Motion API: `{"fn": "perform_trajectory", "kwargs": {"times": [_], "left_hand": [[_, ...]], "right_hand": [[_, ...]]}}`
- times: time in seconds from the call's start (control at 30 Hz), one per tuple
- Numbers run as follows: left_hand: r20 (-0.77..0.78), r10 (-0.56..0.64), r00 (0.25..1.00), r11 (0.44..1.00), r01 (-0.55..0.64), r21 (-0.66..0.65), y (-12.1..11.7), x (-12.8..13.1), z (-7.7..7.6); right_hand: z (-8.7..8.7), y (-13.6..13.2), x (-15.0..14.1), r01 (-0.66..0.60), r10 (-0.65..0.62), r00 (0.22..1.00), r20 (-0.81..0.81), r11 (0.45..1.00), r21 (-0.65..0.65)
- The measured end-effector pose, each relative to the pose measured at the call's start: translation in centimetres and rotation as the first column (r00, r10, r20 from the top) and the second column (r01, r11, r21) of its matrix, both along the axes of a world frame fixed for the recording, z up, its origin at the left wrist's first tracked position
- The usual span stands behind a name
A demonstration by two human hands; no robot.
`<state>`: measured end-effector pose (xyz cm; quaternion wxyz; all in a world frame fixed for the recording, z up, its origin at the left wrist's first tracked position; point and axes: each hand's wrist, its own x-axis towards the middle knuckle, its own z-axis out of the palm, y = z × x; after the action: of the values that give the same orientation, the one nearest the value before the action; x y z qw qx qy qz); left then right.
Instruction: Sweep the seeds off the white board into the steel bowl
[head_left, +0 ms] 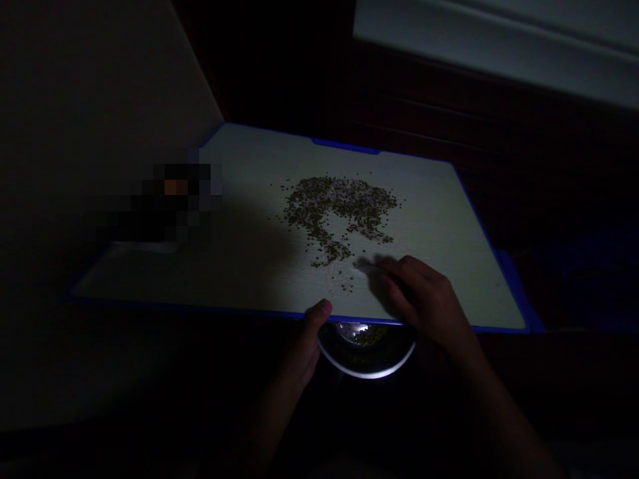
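Many small greenish grains or beans lie scattered over a pale, blue-edged tabletop. My right hand is closed on a small spoon-like utensil; its pale tip is close to the tabletop, just right of the nearest grains. A metal bowl sits below the front edge, partly hidden by the table, with some grains inside. My left hand is at the bowl's left side, its thumb over the table edge and its fingers against the bowl, partly hidden in the dark.
A blurred-out dark object stands at the table's left end, beside a pale wall. Dark furniture lies behind the table, under a light ledge. Blue material shows dimly on the right. The room is very dark.
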<state>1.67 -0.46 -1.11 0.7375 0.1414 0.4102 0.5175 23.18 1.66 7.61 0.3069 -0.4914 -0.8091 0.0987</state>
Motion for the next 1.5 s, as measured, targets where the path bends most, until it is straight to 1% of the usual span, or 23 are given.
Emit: {"fn": "perform_trajectory", "kwargs": {"times": [0.1, 0.17, 0.3, 0.47, 0.77, 0.9, 1.0, 1.1, 1.3, 1.5], "left_hand": [[-0.011, 0.001, 1.000, 1.000, -0.001, -0.006, 0.00, 0.00, -0.03], [-0.008, -0.007, 1.000, 1.000, 0.007, -0.010, -0.01, -0.01, -0.07], [-0.011, 0.005, 1.000, 1.000, -0.005, -0.014, -0.09, -0.03, -0.23], [-0.007, 0.005, 1.000, 1.000, -0.005, -0.013, -0.10, -0.02, -0.23], [-0.018, -0.016, 1.000, 1.000, 0.016, -0.018, -0.03, -0.03, 0.09], [-0.007, 0.008, 1.000, 1.000, -0.008, -0.017, -0.04, -0.01, 0.17], [-0.009, 0.022, 1.000, 1.000, -0.022, 0.002, -0.03, 0.02, 0.06], [-0.009, 0.016, 1.000, 1.000, -0.016, 0.011, -0.05, 0.00, -0.23], [-0.008, 0.010, 1.000, 0.999, -0.011, -0.042, -0.02, 0.02, -0.26], [-0.007, 0.011, 1.000, 0.999, -0.011, -0.035, 0.00, 0.09, -0.14]], "right_hand": [[0.01, 0.01, 0.11, -0.048, 0.049, 0.999, -0.013, 0.997, 0.058], [0.12, -0.07, 0.10, -0.072, 0.072, 0.997, -0.004, 0.996, 0.057], [0.32, -0.12, 0.00, -0.074, 0.073, 0.997, 0.003, 0.997, 0.023], [0.15, 0.26, 0.21, -0.139, 0.135, 0.990, 0.042, 0.987, 0.082], [0.15, 0.25, 0.29, -0.147, 0.145, 0.989, 0.031, 0.985, 0.085], [0.21, 0.18, 0.29, -0.138, 0.138, 0.990, 0.004, 0.988, 0.071], [0.19, 0.14, 0.32, -0.130, 0.131, 0.991, -0.007, 0.990, 0.060], [0.19, 0.11, 0.30, -0.138, 0.139, 0.990, -0.012, 0.988, 0.076], [0.34, 0.00, 0.19, -0.133, 0.136, 0.990, -0.043, 0.989, 0.067], [0.34, 0.01, 0.26, -0.156, 0.161, 0.985, -0.060, 0.985, 0.074]]}}
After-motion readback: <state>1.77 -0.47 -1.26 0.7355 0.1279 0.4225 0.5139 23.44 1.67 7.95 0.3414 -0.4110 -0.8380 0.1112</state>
